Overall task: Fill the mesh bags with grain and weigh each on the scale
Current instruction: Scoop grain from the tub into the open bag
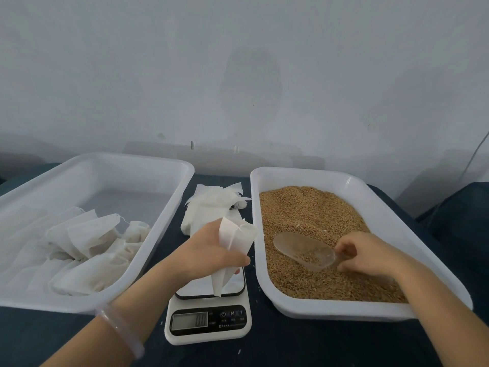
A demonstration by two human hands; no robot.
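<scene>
L hand (209, 250) grips an empty mesh bag (232, 242) round its middle, directly above the scale (209, 313) platform. The mouth end is up and tipped toward the grain side, prob. so the carry from scoop to bag is short. The bag's bottom corner hangs over the platform; can't tell if it touches.

R hand (367, 254), right of the scale, has its fingers curled round the handle of a clear scoop (304, 250). The scoop's bowl lies on the grain (312, 213) w/ only a few kernels in it.

The grain fills a white tray (344, 311) just right of the scale, near enough that most spills should fall inside its rim. A few stray kernels lie on the dark bench (291, 348) beside the scale.

Behind the scale is a stack of flat spare bags (211, 205), within easy L-hand reach. Left of the scale, a second white tray (158, 165) holds bulging bags (87, 247), likely filled & weighed.

The scale display faces the person; digits too blurred to read for sure.

Judgement: the step in hand is scooping for this bag, and pouring hasn't begun. The bag mouth looks half-collapsed, so it prob. needs spreading first, else grain lands on the platform.
</scene>
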